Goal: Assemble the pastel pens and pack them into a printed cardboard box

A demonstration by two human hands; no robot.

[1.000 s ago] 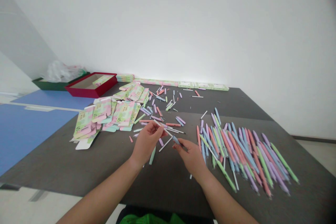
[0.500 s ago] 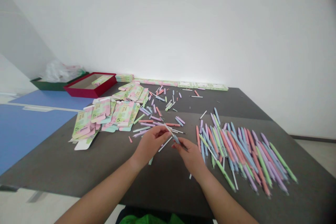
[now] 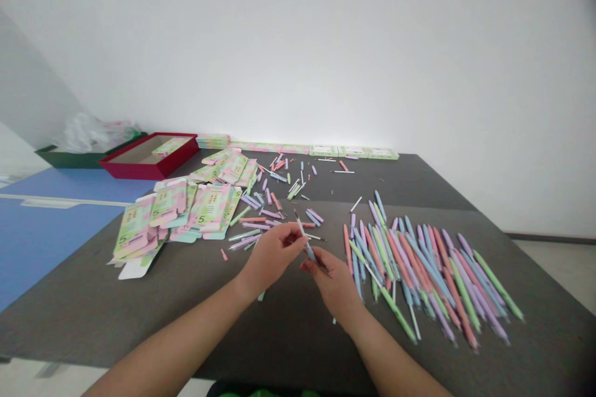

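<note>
Fingers of the left hand [image 3: 272,257], seen from the head camera, pinch a slim white refill [image 3: 300,224] just above a short blue barrel [image 3: 310,252], which the right hand [image 3: 339,285] grips between thumb and fingertips. Both parts slant over the middle of the dark table [image 3: 279,347], held nearly end to end, seemingly to keep them aligned. Long pastel pens [image 3: 459,301] lie to the right in a loose row, roughly parallel, perhaps for easy gathering. Small loose pen parts [image 3: 254,219] scatter beyond the left hand, probably within reach. Printed cartons [image 3: 212,206] overlap farther left, near a red box [image 3: 179,158].
</note>
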